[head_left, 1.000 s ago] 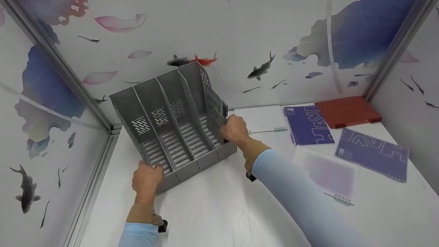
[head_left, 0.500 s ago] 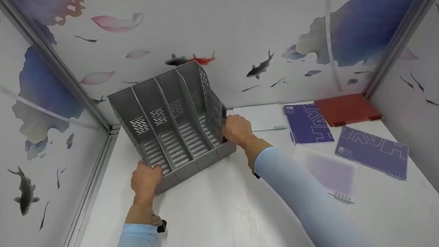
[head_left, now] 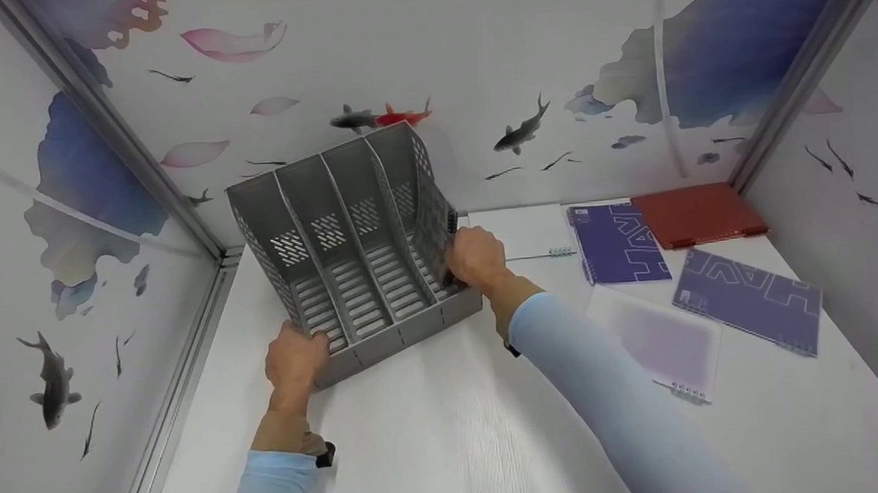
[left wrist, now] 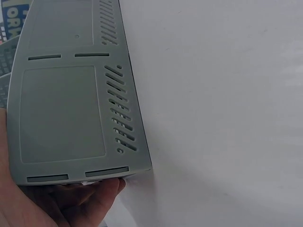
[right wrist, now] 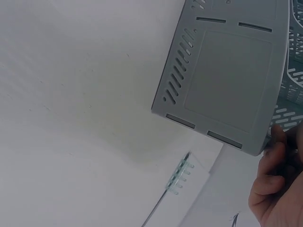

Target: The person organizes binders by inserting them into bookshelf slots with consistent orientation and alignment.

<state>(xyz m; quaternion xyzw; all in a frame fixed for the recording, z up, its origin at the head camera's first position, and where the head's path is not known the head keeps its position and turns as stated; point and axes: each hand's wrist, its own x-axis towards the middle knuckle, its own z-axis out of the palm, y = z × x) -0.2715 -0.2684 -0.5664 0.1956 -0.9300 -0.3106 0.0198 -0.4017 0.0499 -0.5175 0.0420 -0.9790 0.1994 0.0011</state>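
Observation:
A grey desktop file organizer (head_left: 399, 337) with upright dividers stands angled on the white table, its slatted compartments facing me. My left hand (head_left: 295, 359) grips its front left corner, thumb over the rim. In the left wrist view, fingers (left wrist: 102, 201) curl at the end of the organizer's front panel (left wrist: 61, 113). At the right side wall, my right hand (head_left: 476, 258) holds the organizer near its front corner. The right wrist view shows those fingers (right wrist: 267, 184) bent at the panel's end. A black coil (head_left: 452, 221) shows just above the right hand; its owner is mostly hidden.
Right of the organizer lie a white spiral notebook (head_left: 524, 231), a purple notebook (head_left: 619, 244), a red one (head_left: 696, 214), another purple one (head_left: 750, 301) and a translucent-covered notebook (head_left: 662, 347). Patterned wall panels (head_left: 474, 49) enclose the table (head_left: 419, 443).
The organizer has shifted slightly right, its top edge most clearly, while both hands keep their grip. The notebooks lie as before.

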